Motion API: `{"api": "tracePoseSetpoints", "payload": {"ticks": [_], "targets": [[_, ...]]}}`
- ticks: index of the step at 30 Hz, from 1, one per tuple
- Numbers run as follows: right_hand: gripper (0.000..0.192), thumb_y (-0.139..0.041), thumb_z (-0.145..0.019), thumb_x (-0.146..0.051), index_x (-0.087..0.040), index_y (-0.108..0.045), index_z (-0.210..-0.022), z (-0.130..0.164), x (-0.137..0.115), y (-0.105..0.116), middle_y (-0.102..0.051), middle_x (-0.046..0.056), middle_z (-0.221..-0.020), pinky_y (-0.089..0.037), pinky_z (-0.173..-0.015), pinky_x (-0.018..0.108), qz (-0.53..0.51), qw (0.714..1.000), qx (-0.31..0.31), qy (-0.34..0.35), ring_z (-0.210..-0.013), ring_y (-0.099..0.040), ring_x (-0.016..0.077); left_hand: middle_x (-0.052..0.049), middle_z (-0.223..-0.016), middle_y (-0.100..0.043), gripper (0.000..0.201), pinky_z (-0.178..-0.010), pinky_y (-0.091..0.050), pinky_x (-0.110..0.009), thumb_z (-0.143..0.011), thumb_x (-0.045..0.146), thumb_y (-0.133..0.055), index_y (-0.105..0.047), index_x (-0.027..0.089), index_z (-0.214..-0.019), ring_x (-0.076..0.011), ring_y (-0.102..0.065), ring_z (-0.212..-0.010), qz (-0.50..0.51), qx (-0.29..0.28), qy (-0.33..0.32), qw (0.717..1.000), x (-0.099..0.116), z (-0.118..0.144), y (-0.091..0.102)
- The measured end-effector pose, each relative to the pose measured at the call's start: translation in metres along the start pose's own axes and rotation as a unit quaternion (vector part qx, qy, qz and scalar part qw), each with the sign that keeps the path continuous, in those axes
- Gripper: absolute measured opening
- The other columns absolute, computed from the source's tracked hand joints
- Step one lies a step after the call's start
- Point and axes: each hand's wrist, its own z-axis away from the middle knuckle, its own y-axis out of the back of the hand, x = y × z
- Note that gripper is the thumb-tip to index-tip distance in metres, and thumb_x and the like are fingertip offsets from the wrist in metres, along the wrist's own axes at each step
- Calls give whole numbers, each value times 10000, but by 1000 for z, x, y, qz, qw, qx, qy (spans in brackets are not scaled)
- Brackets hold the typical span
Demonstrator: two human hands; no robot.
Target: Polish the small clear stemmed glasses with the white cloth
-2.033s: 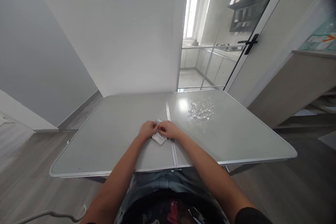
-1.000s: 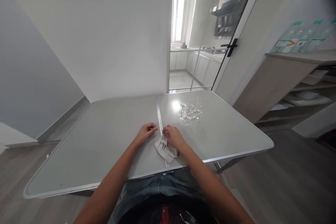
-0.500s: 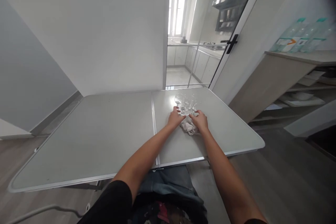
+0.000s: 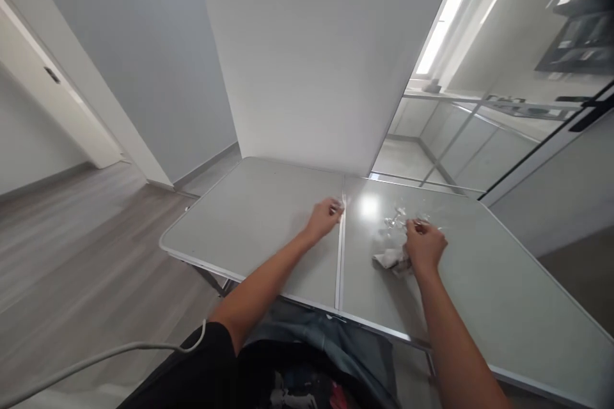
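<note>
My left hand [image 4: 324,220] is closed around a clear wine glass [image 4: 338,204], blurred by motion, above the seam of the table. Closer to the right, several clear stemmed glasses [image 4: 397,218] stand grouped on the tabletop, hard to separate from one another. My right hand [image 4: 426,244] reaches into that group with its fingers pinched at a clear glass, largely hidden behind the fingers. A crumpled whitish cloth [image 4: 391,259] lies just in front of the glasses, left of my right wrist.
The pale folding table [image 4: 259,223] has a metal rim and a centre seam [image 4: 341,255]. Behind it are a white wall [image 4: 307,89] and a glazed door [image 4: 451,140] with a kitchen beyond. A pale cable [image 4: 119,350] runs by my left sleeve.
My left hand has moved left, away from the group, taking a clear wine glass with it. My right hand stays by the glasses. The view has turned left.
</note>
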Motion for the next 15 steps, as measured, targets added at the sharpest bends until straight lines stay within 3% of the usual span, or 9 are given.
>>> {"api": "tracePoseSetpoints", "payload": {"ticks": [3, 6, 9, 13, 15], "targets": [[378, -583, -819, -445, -143, -759, -962, 24, -83, -60, -776, 120, -818, -514, -685, 315, -124, 977, -172, -6, -733, -728, 245, -36, -804, -718, 154, -633, -509, -245, -864, 310, -635, -649, 188, -958, -131, -655, -627, -117, 108, 17, 987, -25, -3, 95], [303, -562, -873, -359, -152, -753, -986, 60, -159, -125, -776, 91, -832, -509, -708, 286, -113, 943, -314, 18, -801, -727, 220, -47, -821, -724, 143, -638, -511, -253, -878, 320, -592, -628, 181, -883, -138, -656, -628, -150, 172, 67, 971, -49, -3, 156], [211, -613, -893, -313, -160, -758, -878, 95, -205, -173, -760, 54, -794, -515, -753, 274, -116, 917, -379, 49, -793, -710, 192, -49, -795, -718, 165, -629, -507, -267, -888, 332, -557, -609, 177, -865, -143, -639, -590, -158, 194, 84, 965, -68, 2, 181], [314, -622, -962, -363, -164, -647, -1203, 121, -228, -205, -665, 92, -1205, -561, -902, 406, -98, 893, -433, 69, -1032, -662, 219, -59, -843, -733, 181, -686, -506, -279, -880, 357, -565, -621, 186, -888, -165, -669, -676, -176, 216, 93, 956, -82, 7, 189], [382, -615, -970, -384, -174, -587, -1288, 125, -233, -213, -604, 100, -1299, -564, -927, 449, -95, 889, -441, 74, -1106, -635, 234, -72, -882, -737, 195, -726, -504, -287, -887, 366, -555, -625, 187, -914, -177, -684, -735, -187, 231, 102, 949, -86, 7, 190]]}}
